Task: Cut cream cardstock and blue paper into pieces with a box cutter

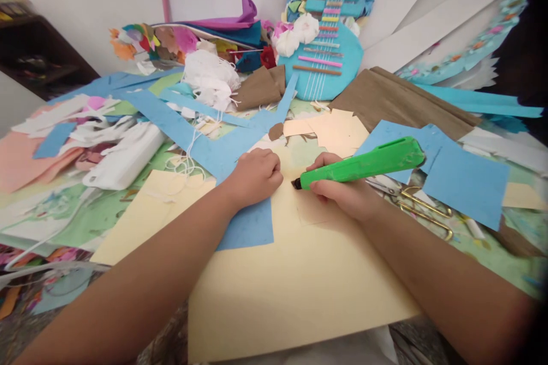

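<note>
My right hand (340, 188) grips a green highlighter (363, 164), its dark tip close above or on a large cream paper sheet (291, 291); I cannot tell whether it touches. Faint thin lines show on the sheet below the tip. My left hand (257, 178) rests with curled fingers at the edge where the cream sheet meets a blue paper piece (248, 231). Nothing shows in those fingers. Beside my right wrist lie scissors with gold handles (426, 211), partly covered by blue paper.
A blue paper guitar (329, 68) leans on the wall at the back. White yarn (212, 77), a white power strip (126, 154) with a cord, and brown paper (398, 97) surround the sheet. Blue paper squares (464, 177) lie at right. The cream sheet overhangs the table's front edge.
</note>
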